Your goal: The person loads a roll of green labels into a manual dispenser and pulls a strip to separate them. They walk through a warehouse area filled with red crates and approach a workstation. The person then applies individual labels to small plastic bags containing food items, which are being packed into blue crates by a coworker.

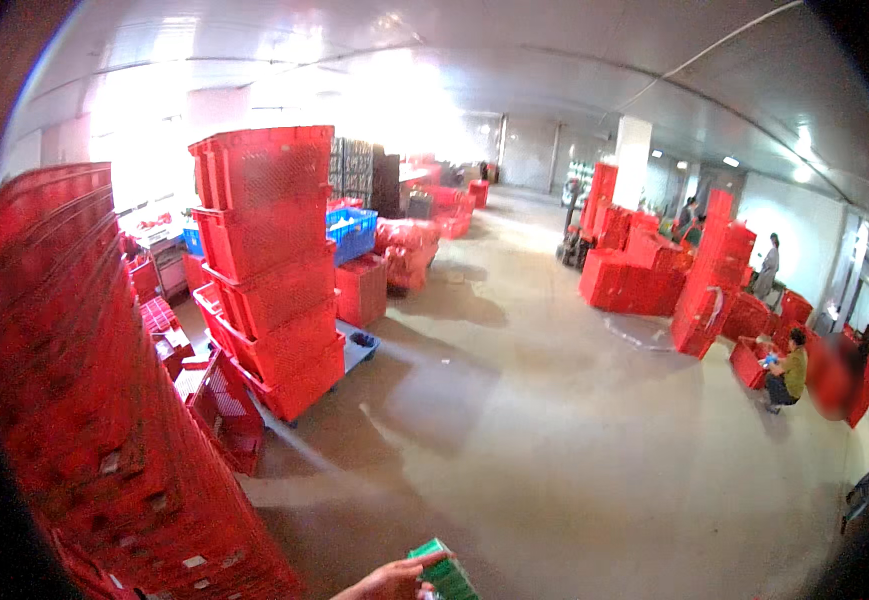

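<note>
Low in the view, my left hand (385, 582) reaches in from the bottom edge. Its fingers hold a green block-shaped item (445, 574), perhaps a small box or bundle, which the frame cuts off. One finger lies across its top. My right hand is out of view. To the left of the held item rises a tall, tightly nested stack of red plastic crates (104, 390), with small pale labels on some of them. Beyond my hand stretches a bare concrete floor (524, 450).
A stack of red crates (277, 277) stands on a wheeled blue dolly (355, 345). Behind it are a blue crate (352, 234) and red wrapped goods (406, 244). Right: more red crates (704, 307), a crouching person (791, 371) beside a crate, a standing person (768, 266), and a white pillar (631, 161).
</note>
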A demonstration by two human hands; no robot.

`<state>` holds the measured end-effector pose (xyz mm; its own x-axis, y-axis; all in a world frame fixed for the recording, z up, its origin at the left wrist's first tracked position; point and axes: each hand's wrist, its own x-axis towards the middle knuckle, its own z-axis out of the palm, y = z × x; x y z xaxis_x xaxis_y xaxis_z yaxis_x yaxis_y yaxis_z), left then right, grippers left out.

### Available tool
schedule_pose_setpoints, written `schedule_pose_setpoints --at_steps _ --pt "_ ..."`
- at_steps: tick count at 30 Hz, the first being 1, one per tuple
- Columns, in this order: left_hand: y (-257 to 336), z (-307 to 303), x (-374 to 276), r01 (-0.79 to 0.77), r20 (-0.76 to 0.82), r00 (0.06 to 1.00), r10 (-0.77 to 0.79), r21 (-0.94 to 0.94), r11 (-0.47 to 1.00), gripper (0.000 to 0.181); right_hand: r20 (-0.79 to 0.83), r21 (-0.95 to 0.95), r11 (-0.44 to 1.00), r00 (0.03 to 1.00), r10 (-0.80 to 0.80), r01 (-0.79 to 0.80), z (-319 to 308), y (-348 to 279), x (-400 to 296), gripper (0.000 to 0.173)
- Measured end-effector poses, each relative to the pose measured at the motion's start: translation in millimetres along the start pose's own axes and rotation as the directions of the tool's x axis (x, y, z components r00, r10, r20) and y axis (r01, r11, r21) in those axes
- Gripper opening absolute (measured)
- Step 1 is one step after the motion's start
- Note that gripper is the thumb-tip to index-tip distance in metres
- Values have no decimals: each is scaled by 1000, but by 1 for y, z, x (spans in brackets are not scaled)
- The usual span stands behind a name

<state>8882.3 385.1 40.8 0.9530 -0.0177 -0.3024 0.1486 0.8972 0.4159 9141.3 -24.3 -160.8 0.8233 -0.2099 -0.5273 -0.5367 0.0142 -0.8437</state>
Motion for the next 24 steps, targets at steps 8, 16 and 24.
schedule_pose_setpoints --at_steps 8,16,24 --pt "291 -34 240 -234 33 971 235 -36 972 53 565 154 988 822 -76 -14 533 -149 242 13" --pt "584 -154 535 -272 -252 902 350 297 915 44 545 190 980 823 -158 62 881 -366 403 26" --pt "910 -143 741 -283 -123 930 347 366 887 47 231 17 966 939 -253 256 1009 -510 591 40"
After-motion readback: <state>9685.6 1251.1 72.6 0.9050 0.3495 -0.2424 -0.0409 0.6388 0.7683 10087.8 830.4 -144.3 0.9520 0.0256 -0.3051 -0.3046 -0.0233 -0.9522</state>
